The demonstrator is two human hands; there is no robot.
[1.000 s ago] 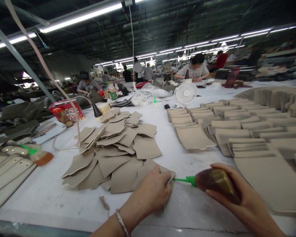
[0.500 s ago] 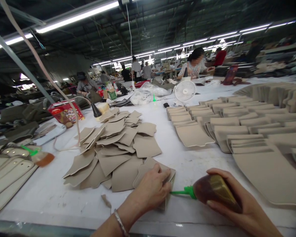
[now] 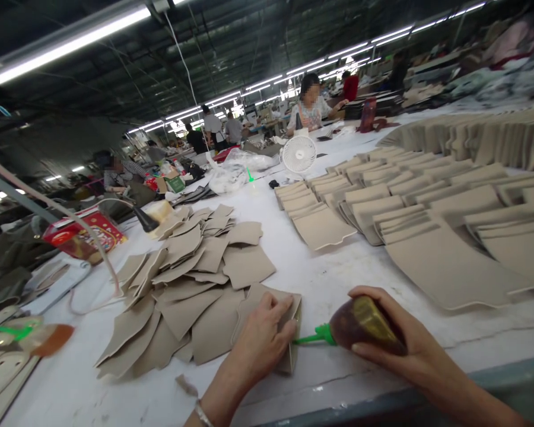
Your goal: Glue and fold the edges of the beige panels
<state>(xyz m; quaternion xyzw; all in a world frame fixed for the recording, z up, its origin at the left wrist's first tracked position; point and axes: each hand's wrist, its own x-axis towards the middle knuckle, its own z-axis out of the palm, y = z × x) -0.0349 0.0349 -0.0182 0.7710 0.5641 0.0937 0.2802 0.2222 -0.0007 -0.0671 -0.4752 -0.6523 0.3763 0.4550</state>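
My right hand (image 3: 396, 332) is wrapped round a squeeze bottle (image 3: 360, 323) of dark amber liquid, tilted on its side. Its green nozzle points left, and the tip meets the edge of a taupe leather-like piece (image 3: 289, 356). My left hand (image 3: 267, 332), a bracelet at its wrist, grips that piece near its right edge, with fingers on top and the thumb by the nozzle tip. Part of the piece lies hidden under the hand. Just left of it spreads a loose pile of similar taupe pieces (image 3: 213, 326).
Rows of overlapping taupe pieces (image 3: 440, 261) cover the table's right side. A second green-tipped bottle (image 3: 48, 341) lies at left on pale strips. Farther back are a red box (image 3: 102, 231), a white fan (image 3: 299, 154) and a co-worker (image 3: 309, 107).
The view has turned right and tilted, so the scene sits further left. Both hands keep their grip, and the nozzle stays at the edge of the piece.
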